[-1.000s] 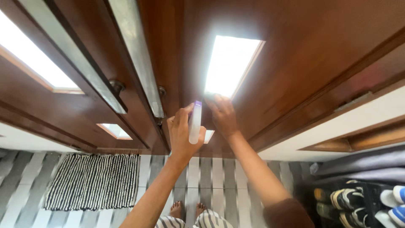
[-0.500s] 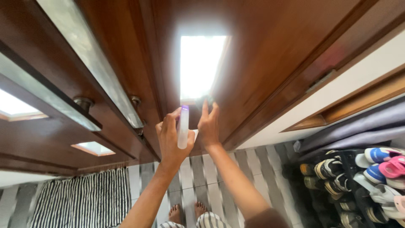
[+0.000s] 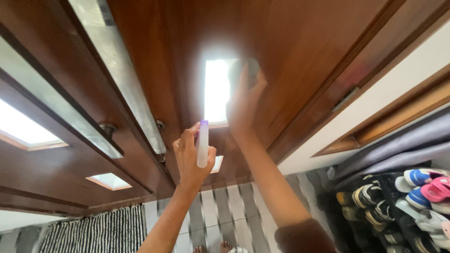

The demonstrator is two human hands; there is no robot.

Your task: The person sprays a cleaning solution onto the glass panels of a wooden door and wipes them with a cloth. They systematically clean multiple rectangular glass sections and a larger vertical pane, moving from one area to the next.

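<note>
Polished brown wooden door [image 3: 300,47] fills the view ahead of both hands, its bright rectangular glass pane [image 3: 216,91] just above the left hand [image 3: 190,157] and partly covered by the right hand [image 3: 243,105]. That right hand presses a blurred dark cloth [image 3: 243,70] flat against the pane's edge. Left-hand fingers are wrapped around a slim white spray bottle with a purple tip [image 3: 202,144], held upright. Shoes on a dark rack [image 3: 398,197] sit low to the right of the right forearm.

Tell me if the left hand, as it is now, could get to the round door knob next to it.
Probably yes. The left hand is already raised close to the knob with nothing between them, but its fingers are wrapped around a spray bottle, so it couldn't grip the knob properly.
</note>
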